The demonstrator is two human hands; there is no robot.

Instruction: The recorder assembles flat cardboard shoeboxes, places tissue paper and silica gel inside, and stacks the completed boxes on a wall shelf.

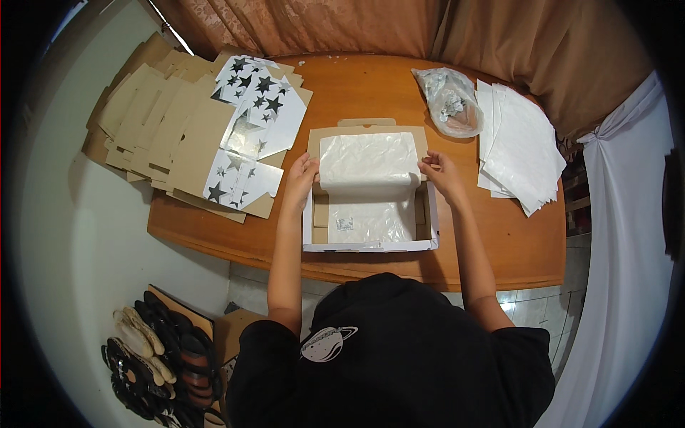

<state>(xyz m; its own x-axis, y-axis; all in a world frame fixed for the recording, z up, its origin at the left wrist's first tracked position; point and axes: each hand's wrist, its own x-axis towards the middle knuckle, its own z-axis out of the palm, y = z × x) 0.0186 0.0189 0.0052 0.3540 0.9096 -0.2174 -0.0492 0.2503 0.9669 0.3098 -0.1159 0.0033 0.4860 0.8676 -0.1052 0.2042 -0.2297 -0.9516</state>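
Observation:
In front of me on the table is an open cardboard box, white outside and brown inside, with its lid tilted up at the far side. A sheet of thin white wrapping paper lines the bottom and runs up over the lid's inner face. On the paper inside the box lies a small grey printed packet. My left hand is closed on the lid's left edge, and my right hand is closed on its right edge. Whether the fingers also pinch the paper is unclear.
Flat brown cartons are piled at the left, some with white star-printed faces. A clear plastic bag and stacked white sheets lie at the right of the wooden table. Several shoes sit at lower left.

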